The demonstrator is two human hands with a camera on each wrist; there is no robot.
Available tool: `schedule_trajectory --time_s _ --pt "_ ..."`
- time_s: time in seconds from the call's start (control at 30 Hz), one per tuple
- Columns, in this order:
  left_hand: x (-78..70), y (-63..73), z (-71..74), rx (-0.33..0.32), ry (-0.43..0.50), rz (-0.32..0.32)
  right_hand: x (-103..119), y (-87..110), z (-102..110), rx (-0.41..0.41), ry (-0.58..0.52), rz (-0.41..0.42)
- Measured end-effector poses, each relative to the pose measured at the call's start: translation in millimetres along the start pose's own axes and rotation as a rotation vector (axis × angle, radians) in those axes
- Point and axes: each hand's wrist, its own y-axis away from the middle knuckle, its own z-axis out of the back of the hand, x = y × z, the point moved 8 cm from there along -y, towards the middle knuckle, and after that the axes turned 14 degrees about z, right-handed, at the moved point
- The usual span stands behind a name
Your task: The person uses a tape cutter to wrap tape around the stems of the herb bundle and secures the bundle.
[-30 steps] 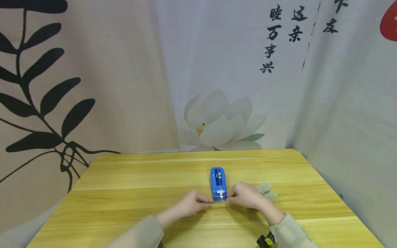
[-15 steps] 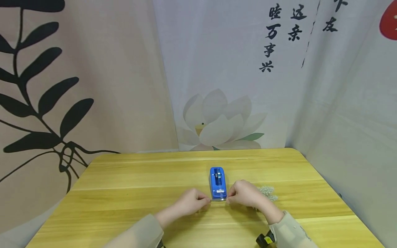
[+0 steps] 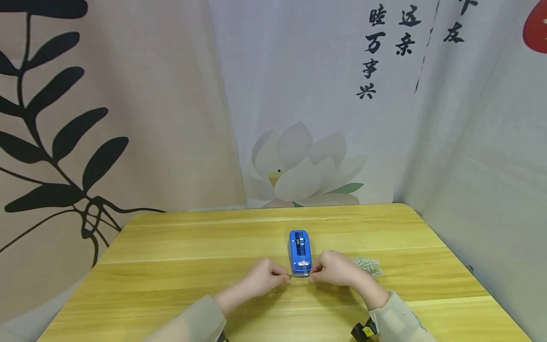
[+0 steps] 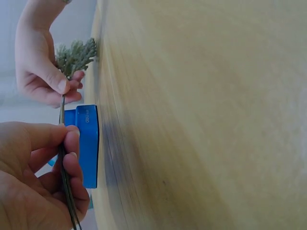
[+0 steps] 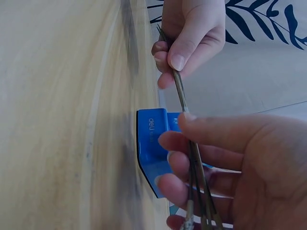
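Note:
My left hand [image 3: 262,277] and right hand [image 3: 335,269] pinch a thin bundle of brown stems [image 5: 179,92] between thumbs and fingertips, a short gap apart. The bundle lies crosswise right at the front end of a blue tape dispenser [image 3: 296,260]. Pale green flower heads [image 4: 76,56] at one end of the bundle stick out past my right hand. The bare stem ends come out below my left hand in the left wrist view. Clear tape shows at the dispenser's front, overlapping the stems in the head view.
A wooden table [image 3: 192,247] lies under everything, its far edge near a printed curtain [image 3: 171,118]. A black wrist camera [image 3: 363,331] with a yellow mark sits at my right cuff. The dispenser stands just beyond my hands.
The flower heads have turned and look more bunched than a second ago. Less of the tape strip shows at the dispenser's front. Both hands have shifted only slightly; the dispenser stays put.

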Motion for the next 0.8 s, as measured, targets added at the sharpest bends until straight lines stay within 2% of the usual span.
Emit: schedule_trajectory --time_s 0.27,0.43,0.6,0.8 --pt "0.0 -1.5 0.4 -0.027 -0.027 -0.022 -0.7 -1.9 1.0 -0.032 0.045 0.005" --pt "0.3 -1.2 -0.6 -0.013 -0.007 -0.014 -2.7 -2.1 0.8 -0.050 0.066 -0.012" --pt "0.9 -0.4 -1.7 0.011 0.024 -0.006 -4.3 -2.3 -0.5 -0.069 0.036 -0.030" --pt "0.3 0.4 -2.5 0.019 0.009 -0.007 -7.6 -2.9 -4.9 -0.071 -0.022 -0.030"
